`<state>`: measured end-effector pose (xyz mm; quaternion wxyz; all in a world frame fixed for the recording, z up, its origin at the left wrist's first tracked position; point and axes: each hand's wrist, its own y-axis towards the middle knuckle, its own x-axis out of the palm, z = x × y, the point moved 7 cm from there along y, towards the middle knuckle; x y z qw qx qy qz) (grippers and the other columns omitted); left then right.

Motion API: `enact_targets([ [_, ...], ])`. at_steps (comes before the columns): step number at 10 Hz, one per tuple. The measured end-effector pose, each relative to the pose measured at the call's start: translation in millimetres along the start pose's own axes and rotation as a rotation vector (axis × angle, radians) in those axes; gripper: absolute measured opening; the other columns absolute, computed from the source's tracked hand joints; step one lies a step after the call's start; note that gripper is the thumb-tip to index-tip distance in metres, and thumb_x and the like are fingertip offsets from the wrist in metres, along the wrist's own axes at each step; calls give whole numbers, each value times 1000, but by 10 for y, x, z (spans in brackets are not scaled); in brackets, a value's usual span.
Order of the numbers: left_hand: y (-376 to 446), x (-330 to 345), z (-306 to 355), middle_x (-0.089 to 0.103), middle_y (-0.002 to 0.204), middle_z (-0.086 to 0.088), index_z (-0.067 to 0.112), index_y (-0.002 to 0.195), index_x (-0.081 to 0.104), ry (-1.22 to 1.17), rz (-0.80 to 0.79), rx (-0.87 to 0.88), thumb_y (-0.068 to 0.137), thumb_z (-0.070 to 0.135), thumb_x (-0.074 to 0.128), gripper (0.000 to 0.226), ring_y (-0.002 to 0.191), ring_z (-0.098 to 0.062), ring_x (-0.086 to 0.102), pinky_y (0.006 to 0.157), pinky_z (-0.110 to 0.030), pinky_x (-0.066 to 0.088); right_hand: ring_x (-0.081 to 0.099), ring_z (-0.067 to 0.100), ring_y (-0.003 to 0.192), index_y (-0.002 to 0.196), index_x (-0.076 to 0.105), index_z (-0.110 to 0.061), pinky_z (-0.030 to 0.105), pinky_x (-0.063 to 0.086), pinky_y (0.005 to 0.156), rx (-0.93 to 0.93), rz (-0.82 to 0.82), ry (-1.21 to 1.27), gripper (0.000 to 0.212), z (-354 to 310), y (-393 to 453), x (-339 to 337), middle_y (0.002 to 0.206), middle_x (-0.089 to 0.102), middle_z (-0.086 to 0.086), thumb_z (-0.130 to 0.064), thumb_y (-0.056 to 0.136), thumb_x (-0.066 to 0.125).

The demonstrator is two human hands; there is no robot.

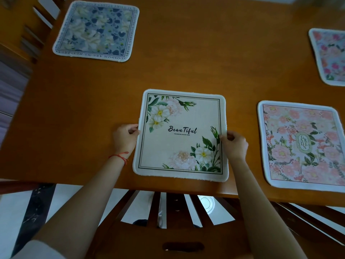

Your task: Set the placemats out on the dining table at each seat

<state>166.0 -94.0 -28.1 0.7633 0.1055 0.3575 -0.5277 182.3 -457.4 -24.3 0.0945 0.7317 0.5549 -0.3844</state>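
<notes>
On dining table (186, 71) — cream placemat (181, 146), left hand (124, 138), right hand (234, 144) pinching its edges

This was a home dining room: a wooden surface (186, 62) carried floral placemats (97, 30) laid out at separate seats, slat-backed wooden chairs (168, 212) stood at its near edge and its far left side, and pale tiled floor (11, 212) showed below.

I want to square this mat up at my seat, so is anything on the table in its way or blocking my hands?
Nothing visible. The left hand and right hand already pinch the side edges of the Beautiful placemat, which lies flat on the table. The pink garden placemat lies apart, to its right.
</notes>
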Motion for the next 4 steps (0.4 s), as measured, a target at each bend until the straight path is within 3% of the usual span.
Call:
enact_targets([
  [1, -79, -1, 39, 64, 107, -19, 2, 111, 63, 29, -6, 31, 85, 6, 60, 27, 89, -22, 59, 76, -26, 44, 59, 23, 94, 109, 62, -8, 28, 48, 73, -42, 30, -110, 25, -8, -54, -7, 106, 61, 10, -19, 89, 54],
  [2, -175, 6, 126, 59, 115, -20, 1, 116, 60, 109, -51, 103, 88, 9, 57, 30, 101, -30, 59, 86, -30, 44, 52, 27, 108, 119, 56, -6, 34, 45, 82, -97, 5, -222, 32, -127, -167, 5, 121, 53, 14, -19, 91, 51],
  [4, -275, -17, 255, 50, 131, -16, 4, 130, 48, 264, -164, 254, 91, 17, 53, 41, 123, -30, 42, 103, -38, 33, 44, 27, 123, 127, 50, -8, 40, 42, 100, -321, -95, -369, 39, -600, -396, 122, 134, 49, 11, -24, 91, 53],
])
